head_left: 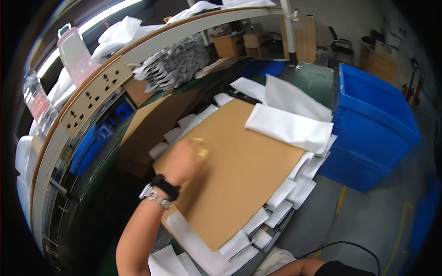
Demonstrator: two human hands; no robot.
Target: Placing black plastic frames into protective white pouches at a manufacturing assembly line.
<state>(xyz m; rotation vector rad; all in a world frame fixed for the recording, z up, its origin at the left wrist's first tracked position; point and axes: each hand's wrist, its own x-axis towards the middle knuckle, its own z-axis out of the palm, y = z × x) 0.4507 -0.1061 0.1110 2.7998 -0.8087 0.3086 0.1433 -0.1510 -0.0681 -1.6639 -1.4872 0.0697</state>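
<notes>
A: Nearest bit first. R hand?

B: Out of view, so can't tell its grip. Only the R forearm (pixel 297 267) shows, low edge.

A: And the L hand (pixel 185 160)?

B: Over the brown board (pixel 244 175), nr its left side. Blurred; fingers look bent, yellow covers (pixel 202 152) at the tips. Can't tell if it's pinching anything or just resting, or if it's actually touching.

A: Best way to handle this step, IMO?

B: If it's pressing, I'd use flat fingers, light & even, working from the middle out; a hard push nr one edge could tip the board or skew what's under it. I'd also use the R hand to steady the opp. side, & check the overhang's even all round.

A: OK, how does the board look?

B: Plain tan, prob. cardboard, roughly rectangular, clean straight edges, no creases I can see. Sits on top of a pile of white folded pieces (pixel 282 192); their ends poke out L & R, a bit ragged. Arm's shadow falls on it.

A: Anything on it?

B: Yep, a white packet (pixel 290 126) overlaps the far-right edge. I'd watch that, cd slide off if the board's jolted.

A: Beyond?

B: Blue crate (pixel 373 133) on the right, just past the pile; then a grey stack (pixel 175 62) further back, far left.
</notes>
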